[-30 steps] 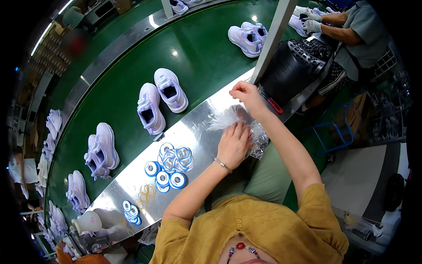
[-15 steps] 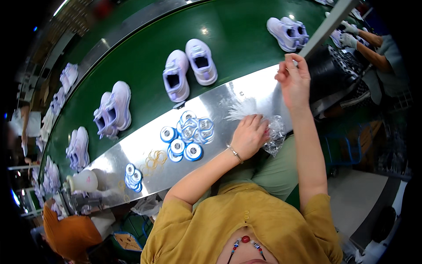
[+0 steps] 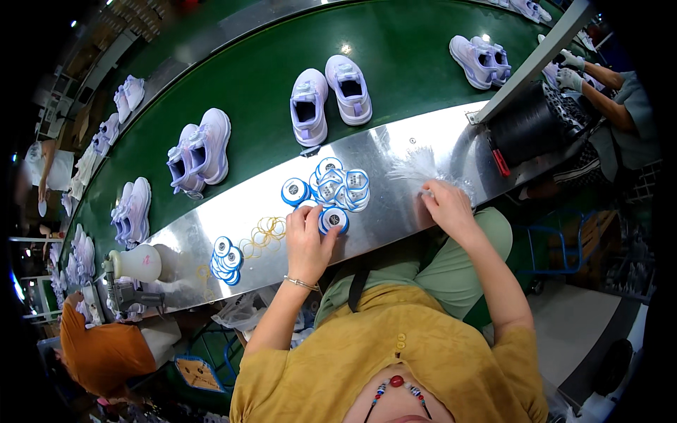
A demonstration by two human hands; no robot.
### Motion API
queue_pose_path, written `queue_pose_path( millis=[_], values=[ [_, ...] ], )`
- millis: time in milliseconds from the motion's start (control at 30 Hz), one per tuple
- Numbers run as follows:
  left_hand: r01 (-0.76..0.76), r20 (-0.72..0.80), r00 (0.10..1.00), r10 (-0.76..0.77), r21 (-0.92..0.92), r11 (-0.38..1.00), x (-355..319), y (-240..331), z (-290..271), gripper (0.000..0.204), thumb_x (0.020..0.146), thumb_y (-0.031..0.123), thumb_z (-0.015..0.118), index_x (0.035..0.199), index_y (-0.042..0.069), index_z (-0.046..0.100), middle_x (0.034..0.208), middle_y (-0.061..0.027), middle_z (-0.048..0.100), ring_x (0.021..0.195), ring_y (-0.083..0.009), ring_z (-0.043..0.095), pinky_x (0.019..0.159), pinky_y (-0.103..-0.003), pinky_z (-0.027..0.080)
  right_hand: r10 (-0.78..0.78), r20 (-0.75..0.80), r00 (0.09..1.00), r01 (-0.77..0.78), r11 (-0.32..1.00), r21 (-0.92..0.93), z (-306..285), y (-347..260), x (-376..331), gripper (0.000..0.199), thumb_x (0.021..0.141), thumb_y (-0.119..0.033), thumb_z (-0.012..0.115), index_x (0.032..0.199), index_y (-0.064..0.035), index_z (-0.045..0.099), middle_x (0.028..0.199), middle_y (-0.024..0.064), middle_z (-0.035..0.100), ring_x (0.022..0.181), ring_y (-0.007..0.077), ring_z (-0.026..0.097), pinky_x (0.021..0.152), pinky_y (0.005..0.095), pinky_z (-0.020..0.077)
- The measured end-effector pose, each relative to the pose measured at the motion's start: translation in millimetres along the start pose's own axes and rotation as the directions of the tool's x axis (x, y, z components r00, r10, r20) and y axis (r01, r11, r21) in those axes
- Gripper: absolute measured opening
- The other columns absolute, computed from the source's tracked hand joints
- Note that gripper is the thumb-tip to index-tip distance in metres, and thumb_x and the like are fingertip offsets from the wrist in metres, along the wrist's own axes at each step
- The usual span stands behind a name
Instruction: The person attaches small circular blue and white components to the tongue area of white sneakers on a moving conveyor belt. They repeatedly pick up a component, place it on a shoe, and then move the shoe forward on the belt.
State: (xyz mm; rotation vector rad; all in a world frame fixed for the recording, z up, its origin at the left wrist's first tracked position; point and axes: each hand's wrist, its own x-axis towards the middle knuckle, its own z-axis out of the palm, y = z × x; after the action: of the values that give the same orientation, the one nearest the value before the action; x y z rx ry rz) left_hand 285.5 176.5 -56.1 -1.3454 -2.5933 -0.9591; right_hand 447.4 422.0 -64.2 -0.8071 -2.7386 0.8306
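My left hand (image 3: 308, 244) reaches over the near side of a cluster of round blue-and-white tags (image 3: 343, 189). Its thumb and fingers are apart, with the thumb at the edge of one round tag (image 3: 333, 221) and the fingertips over another. My right hand (image 3: 452, 211) is at the right on the metal ledge, thumb and forefinger drawn together. Whatever may be between those fingertips is too small to make out. Just beyond them lies a fanned bundle of clear plastic strands (image 3: 415, 166), with crinkled clear film partly behind the hand.
Yellow rubber bands (image 3: 266, 235) and a smaller pile of tags (image 3: 226, 259) lie leftward on the metal ledge (image 3: 395, 233). Pairs of pale lilac shoes (image 3: 309, 109) stand along the green belt (image 3: 254, 84). A white container (image 3: 137, 262) is far left; a slanted post (image 3: 534, 60) rises at right.
My left hand has moved left from the clear strands and film to the tags. My right hand has come down from its raised position to beside the strands. The view has shifted somewhat.
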Motion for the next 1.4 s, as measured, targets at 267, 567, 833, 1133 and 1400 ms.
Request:
queue_pose_path(
  millis=[267, 567, 833, 1133, 1400],
  values=[
    [-0.016, 0.016, 1.000, 0.017, -0.019, 1.000, -6.6, -4.8, 26.7, 0.039, 0.072, 0.010, 0.075, 0.106, -0.001, 0.059, 0.102, -0.0146, 0.053, 0.090, -0.0315, 0.050, 0.077, -0.038, 0.044, -0.168, -0.054, 0.984, 0.169, 0.986, 0.015, 17.4, -38.8, 42.3, 0.024, 0.082, -0.017, 0.060, 0.103, -0.0041, 0.063, 0.097, 0.0155, 0.066, 0.091, 0.0347, 0.063, 0.079, 0.0451, 0.0499],
    [-0.028, -0.127, 0.992, 0.020, -0.062, 0.998, -0.9, 3.0, 26.0, 0.034, 0.075, 0.007, 0.073, 0.105, -0.001, 0.060, 0.103, -0.0153, 0.055, 0.092, -0.0321, 0.052, 0.079, -0.039, 0.044, -0.100, 0.206, 0.973, 0.098, 0.995, 0.019, 52.3, -60.4, 92.6, 0.028, 0.078, -0.027, 0.068, 0.096, -0.0051, 0.064, 0.084, 0.0144, 0.067, 0.076, 0.0327, 0.064, 0.068, 0.0421, 0.0492],
    [0.297, 0.110, 0.946, -0.305, -0.667, 0.683, 31.1, 31.1, 28.9, 0.027, 0.083, 0.006, 0.068, 0.107, -0.002, 0.060, 0.097, -0.0097, 0.060, 0.076, -0.0172, 0.058, 0.066, -0.027, 0.047, 0.127, 0.470, 0.874, -0.483, 0.349, 0.803, 5.4, -38.9, 54.6, 0.014, 0.086, -0.014, 0.068, 0.084, -0.0012, 0.063, 0.071, -0.0048, 0.057, 0.057, 0.0024, 0.046, 0.049, 0.0191, 0.0344],
    [0.424, 0.317, 0.886, -0.337, -0.847, 0.319, 47.0, 60.6, 55.3, 0.010, 0.087, 0.005, 0.066, 0.094, -0.001, 0.065, 0.079, 0.0024, 0.059, 0.066, -0.0039, 0.050, 0.059, -0.018, 0.040, 0.033, 0.004, 0.999, -0.024, 0.650, 0.760, -6.8, -43.8, 23.4, 0.017, 0.084, -0.013, 0.067, 0.093, 0.0006, 0.065, 0.059, -0.0032, 0.050, 0.051, 0.0055, 0.041, 0.048, 0.0245, 0.0349],
    [0.255, 0.142, 0.963, -0.230, -0.757, 0.602, 52.5, 59.5, 61.6, 0.008, 0.083, 0.001, 0.066, 0.090, -0.003, 0.065, 0.074, -0.0016, 0.053, 0.063, -0.0062, 0.050, 0.057, -0.020, 0.041, -0.046, 0.100, 0.994, -0.028, 0.773, 0.633, -20.7, -46.4, 36.3, 0.013, 0.083, -0.010, 0.067, 0.089, 0.0012, 0.065, 0.057, -0.0045, 0.043, 0.055, 0.0033, 0.037, 0.049, 0.0239, 0.0327]
  ],
)
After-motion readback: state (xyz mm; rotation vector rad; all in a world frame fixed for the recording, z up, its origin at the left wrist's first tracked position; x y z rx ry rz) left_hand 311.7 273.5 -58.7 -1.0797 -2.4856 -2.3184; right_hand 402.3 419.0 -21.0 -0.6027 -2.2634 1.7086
